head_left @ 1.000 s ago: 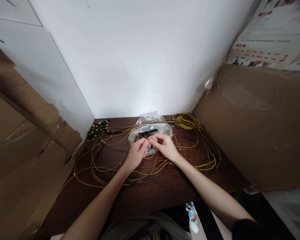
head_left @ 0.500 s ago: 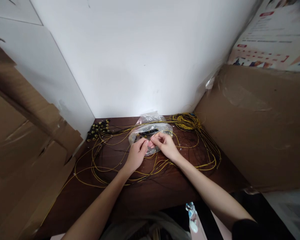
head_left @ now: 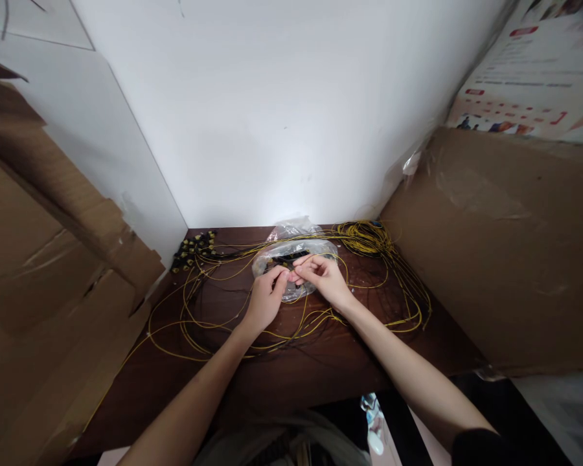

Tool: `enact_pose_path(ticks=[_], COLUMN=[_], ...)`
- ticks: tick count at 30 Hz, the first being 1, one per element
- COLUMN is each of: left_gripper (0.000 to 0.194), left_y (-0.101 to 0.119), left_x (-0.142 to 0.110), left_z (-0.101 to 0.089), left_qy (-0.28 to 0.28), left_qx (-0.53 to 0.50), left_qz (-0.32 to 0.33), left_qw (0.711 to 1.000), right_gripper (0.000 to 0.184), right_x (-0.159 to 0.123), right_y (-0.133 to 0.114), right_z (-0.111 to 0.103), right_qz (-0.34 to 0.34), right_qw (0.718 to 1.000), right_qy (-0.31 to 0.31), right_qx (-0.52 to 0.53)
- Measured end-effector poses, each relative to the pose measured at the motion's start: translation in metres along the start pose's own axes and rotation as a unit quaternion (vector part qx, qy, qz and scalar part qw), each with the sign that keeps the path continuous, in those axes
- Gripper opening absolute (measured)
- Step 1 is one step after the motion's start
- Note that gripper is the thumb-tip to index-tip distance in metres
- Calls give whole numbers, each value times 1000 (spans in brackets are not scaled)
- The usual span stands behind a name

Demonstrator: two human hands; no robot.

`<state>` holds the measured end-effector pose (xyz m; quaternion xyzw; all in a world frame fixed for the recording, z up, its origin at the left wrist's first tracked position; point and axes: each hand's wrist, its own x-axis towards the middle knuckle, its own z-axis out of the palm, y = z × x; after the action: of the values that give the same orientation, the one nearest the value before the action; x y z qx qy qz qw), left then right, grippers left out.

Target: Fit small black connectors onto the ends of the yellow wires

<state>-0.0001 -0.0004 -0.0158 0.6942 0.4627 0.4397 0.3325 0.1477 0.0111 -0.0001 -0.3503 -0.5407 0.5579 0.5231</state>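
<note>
My left hand [head_left: 267,294] is closed in a pinch in front of a clear plastic bag [head_left: 294,248]. Close beside it, my right hand [head_left: 323,278] pinches too, its fingertips almost meeting those of the left. Whatever lies between the fingertips is too small to make out. Small black and yellow parts show inside the open bag just behind the hands. Thin yellow and black cables [head_left: 189,323] loop over the dark brown table around both hands and pass under the wrists.
A cluster of black and yellow connectors [head_left: 194,249] lies at the table's back left. At the back right is a coiled yellow cable bundle [head_left: 362,238]. Cardboard [head_left: 53,310] walls the left side, a large cardboard box [head_left: 505,259] the right. A white wall [head_left: 272,116] rises behind.
My right hand's fingers have shifted slightly and opened a little from the left fingertips. The left hand keeps its pinch. The whole view has moved slightly.
</note>
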Motion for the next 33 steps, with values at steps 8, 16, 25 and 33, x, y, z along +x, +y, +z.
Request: enact_pose_path(ticks=[8, 16, 25, 33], left_gripper=[27, 25, 24, 25], left_y=[1, 6, 8, 16], left_x=[1, 1, -1, 1], left_z=[0, -3, -5, -13], left_qy=[-1, 27, 24, -16], left_qx=[18, 62, 28, 44], left_qz=[1, 41, 67, 87], left_qw=[1000, 997, 997, 995], right_gripper=[30, 33, 26, 26], right_x=[0, 0, -4, -4], right_y=[1, -2, -7, -14], right_z=[-1, 0, 3, 2], right_qz=[32, 45, -31, -57], right_qw=[999, 996, 999, 998], right_qy=[-19, 1, -5, 16], right_qx=[12, 81, 3, -26])
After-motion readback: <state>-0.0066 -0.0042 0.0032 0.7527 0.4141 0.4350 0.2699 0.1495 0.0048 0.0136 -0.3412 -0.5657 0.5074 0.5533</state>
